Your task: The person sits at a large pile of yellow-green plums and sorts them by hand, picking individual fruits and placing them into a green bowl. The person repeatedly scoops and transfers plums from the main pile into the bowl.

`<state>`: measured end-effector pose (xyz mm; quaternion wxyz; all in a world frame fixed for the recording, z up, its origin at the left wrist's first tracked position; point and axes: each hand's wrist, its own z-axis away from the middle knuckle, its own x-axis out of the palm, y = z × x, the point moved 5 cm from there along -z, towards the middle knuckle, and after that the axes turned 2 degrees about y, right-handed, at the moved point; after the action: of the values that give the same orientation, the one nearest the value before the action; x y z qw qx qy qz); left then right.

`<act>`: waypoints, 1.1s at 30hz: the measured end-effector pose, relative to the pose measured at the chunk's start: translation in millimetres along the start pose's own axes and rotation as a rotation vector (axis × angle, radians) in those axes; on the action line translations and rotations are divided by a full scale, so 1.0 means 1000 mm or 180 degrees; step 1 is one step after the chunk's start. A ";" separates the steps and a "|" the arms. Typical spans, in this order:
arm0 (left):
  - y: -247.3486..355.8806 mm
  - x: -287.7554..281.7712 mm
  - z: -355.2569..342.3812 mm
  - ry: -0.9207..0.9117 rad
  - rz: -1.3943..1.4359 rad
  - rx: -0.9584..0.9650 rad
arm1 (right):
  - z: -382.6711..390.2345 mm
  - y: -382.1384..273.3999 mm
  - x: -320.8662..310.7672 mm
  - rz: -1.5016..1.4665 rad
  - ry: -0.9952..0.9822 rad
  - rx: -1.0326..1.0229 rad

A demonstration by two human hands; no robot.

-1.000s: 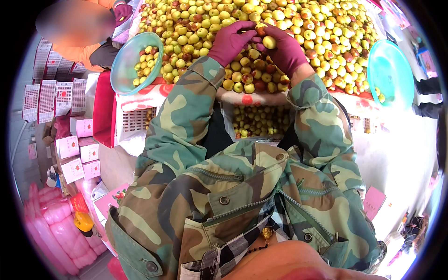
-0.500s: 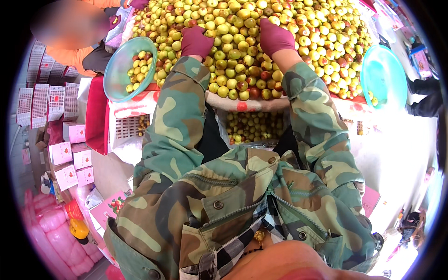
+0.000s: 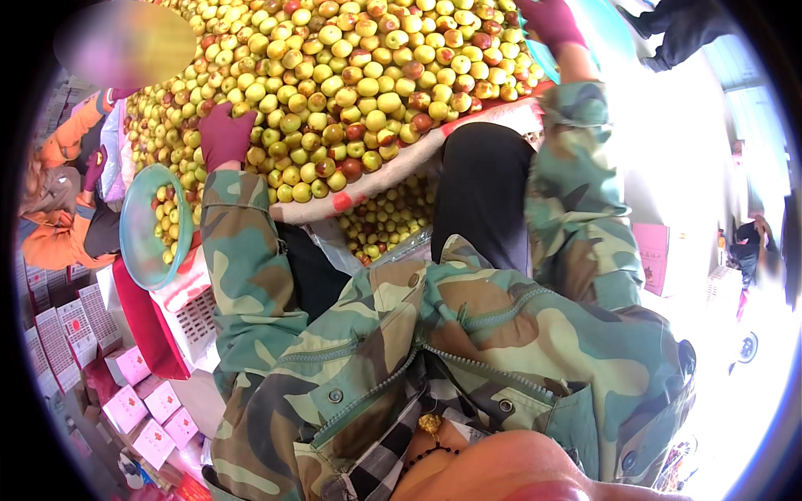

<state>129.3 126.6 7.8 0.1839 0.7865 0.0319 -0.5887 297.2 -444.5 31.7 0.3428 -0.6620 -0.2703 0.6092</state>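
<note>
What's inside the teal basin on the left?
Yellow-green and reddish fruits lie in the teal basin; the upper ones cover whatever is beneath them.

Round, yellow-green jujubes (image 3: pixel 359 75) with reddish-brown blotches are lying heaped against my gloved left hand (image 3: pixel 227 138) and spreading toward my right one (image 3: pixel 551 21), which is partly hiding a turquoise basin (image 3: pixel 608 33) beside it.
</note>
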 end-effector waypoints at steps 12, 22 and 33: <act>-0.007 -0.004 0.009 -0.0073 0.0103 -0.0170 | 0.041 0.058 -0.061 -0.0115 -0.0263 -0.0526; 0.001 -0.016 0.014 -0.0076 0.0141 -0.0240 | 0.084 0.070 -0.054 0.2543 0.0288 -0.1625; -0.004 -0.011 0.013 -0.0110 0.0075 -0.0296 | 0.113 0.055 -0.145 0.2921 -0.0605 -0.1025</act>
<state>113.0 127.9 14.2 0.2277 0.7672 0.0467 -0.5978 165.9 -576.9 76.5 -0.0936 -0.6988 -0.0716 0.7055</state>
